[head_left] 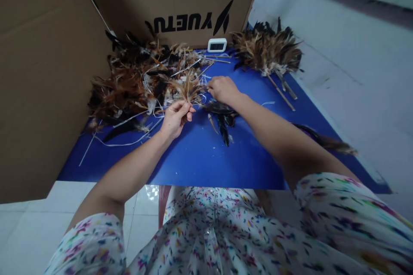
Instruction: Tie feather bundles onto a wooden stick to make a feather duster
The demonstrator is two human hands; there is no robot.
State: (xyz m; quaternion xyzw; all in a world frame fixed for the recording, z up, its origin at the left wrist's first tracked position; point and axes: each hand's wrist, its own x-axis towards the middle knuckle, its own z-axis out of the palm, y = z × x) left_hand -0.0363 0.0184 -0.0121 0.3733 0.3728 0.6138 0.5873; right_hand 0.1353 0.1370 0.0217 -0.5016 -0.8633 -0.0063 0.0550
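Observation:
My left hand [177,118] pinches the base of a small fan of light brown feathers [187,88] over the middle of the blue table [193,159]. To its right, at the edge of the feather pile, my right hand [222,89] is closed with fingertips pressed together; what they grip is too small to tell. A large heap of brown, rust and black feathers [125,79], mixed with white strings, lies left of and behind my hands. Several dark glossy feathers [222,124] rest on the table just below my right hand.
Cardboard panels [41,73] stand at the left and the back [180,0]. A white device with a dark display [217,45] sits at the back edge. Feather bundles on sticks [267,49] lie back right, and a long feather [329,141] lies near the right edge.

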